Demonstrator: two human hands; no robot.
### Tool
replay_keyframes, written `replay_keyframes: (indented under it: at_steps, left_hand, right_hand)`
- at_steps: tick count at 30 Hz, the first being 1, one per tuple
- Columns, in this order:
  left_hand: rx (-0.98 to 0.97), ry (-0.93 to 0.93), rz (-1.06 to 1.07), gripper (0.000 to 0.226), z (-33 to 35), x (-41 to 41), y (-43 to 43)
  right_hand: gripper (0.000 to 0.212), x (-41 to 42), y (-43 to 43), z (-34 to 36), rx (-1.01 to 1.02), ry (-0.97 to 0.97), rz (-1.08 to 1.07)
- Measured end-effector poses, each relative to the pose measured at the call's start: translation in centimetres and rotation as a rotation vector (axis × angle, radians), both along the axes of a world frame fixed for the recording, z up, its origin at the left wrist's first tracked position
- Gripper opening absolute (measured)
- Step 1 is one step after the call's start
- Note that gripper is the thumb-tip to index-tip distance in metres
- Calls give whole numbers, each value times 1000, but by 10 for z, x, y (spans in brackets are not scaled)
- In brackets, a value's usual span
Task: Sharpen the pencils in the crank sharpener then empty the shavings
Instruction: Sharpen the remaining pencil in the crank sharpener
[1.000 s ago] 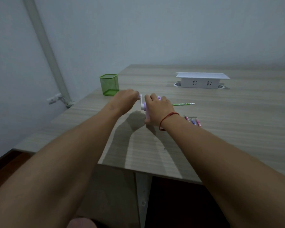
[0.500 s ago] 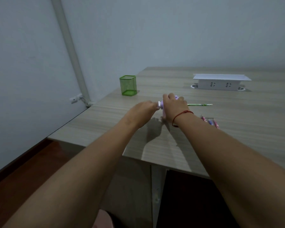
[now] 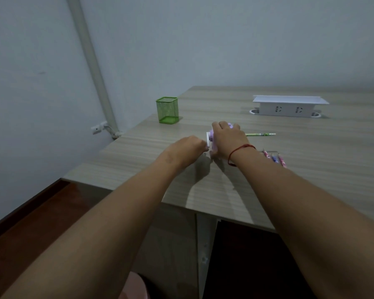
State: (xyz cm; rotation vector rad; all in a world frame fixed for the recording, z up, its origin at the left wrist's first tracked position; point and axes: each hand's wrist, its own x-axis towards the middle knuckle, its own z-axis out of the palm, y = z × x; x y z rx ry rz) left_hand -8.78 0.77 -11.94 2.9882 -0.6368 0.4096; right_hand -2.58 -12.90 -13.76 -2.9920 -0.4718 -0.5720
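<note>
A small purple and white crank sharpener [image 3: 211, 137] stands on the wooden desk [image 3: 311, 180], mostly covered by my right hand [image 3: 227, 141], which clamps down over its top. A green pencil [image 3: 260, 134] sticks out of its right side, lying level over the desk. My left hand [image 3: 188, 147] is closed on the white crank at the sharpener's left end. Three more pencils [image 3: 274, 158], pink and blue, lie side by side just right of my right wrist, which wears a red string.
A green mesh pen holder [image 3: 167, 110] stands at the back left of the desk. A white socket box [image 3: 289, 105] sits at the back right. The desk's near edge runs close under my forearms; a pink bin rim [image 3: 136, 285] shows below it.
My left hand has dropped from the top of the crank's circle to its lower side. The camera has turned left, so everything sits further right in view. My right hand keeps its hold.
</note>
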Motion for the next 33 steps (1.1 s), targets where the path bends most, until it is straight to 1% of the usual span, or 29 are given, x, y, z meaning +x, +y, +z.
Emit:
replay_keyframes:
  at_steps: [2,3,6,10,12,16,21,22,23,27,29,33]
  left_hand:
    - [10,17,7,21,-4,3,1]
    - [3,28,17,20,-7,5,1]
    - [-38,77,49,18,-15,8,0]
    - [-52,129,64,17,-17,16,-3]
    - [1,130,58,16,-17,24,-1]
    - [190,65,70,20,-9,45,2]
    - [345,-37,32,21,13,61,4]
    - [350,-58,24,21,13,62,6]
    - [330,-78,24,20,13,64,7]
    - [139,-215,0,18,28,63,8]
    - [96,-261,-52,21,33,52,9]
    - [29,-290,-133,15,22,27,13]
  right_hand:
    - [48,-3,0,1,9,-5,3]
    - [50,-4,1,2,5,-3,2]
    - [64,-9,1,6,-17,24,13]
    - [77,-17,-7,13,-37,17,56]
    - [80,-18,-8,16,-49,8,73]
    - [81,-16,-9,12,-47,0,96]
    - [80,-18,-12,14,-53,-16,92]
    - [79,-19,-11,15,-64,-13,91]
    - [78,-19,-10,16,-78,-10,90]
    - [71,-18,-6,18,-104,2,38]
    - [65,-18,-4,20,-99,18,10]
    - [55,-19,-1,19,-85,16,-12]
